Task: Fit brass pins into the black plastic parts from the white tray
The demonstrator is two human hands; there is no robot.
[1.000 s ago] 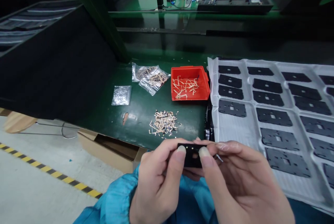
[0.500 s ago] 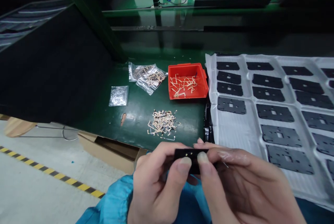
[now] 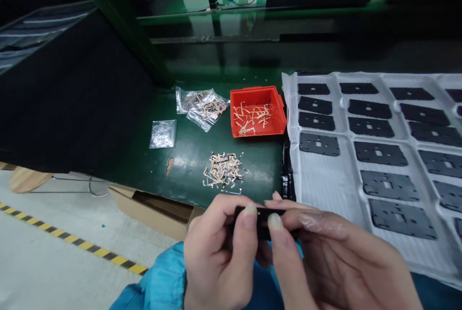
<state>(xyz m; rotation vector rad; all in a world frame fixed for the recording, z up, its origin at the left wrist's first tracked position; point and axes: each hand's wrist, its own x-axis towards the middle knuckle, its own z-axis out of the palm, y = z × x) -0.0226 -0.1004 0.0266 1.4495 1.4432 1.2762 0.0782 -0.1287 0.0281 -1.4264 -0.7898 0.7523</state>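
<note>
The left hand [image 3: 220,252] and the right hand [image 3: 339,247] are both gripping a small black plate [image 3: 263,229], and the two thumbs are pressing on its face. This plate is staying between the hands, above the near edge of the green worktop [image 3: 191,156]. Just beyond the hands, a pile of thin strips [image 3: 224,170] is lying on the worktop. Behind the pile, a red bin [image 3: 277,120] is holding more strips. To the right, flat black panels [image 3: 380,153] are resting in a white tray [image 3: 325,175].
</note>
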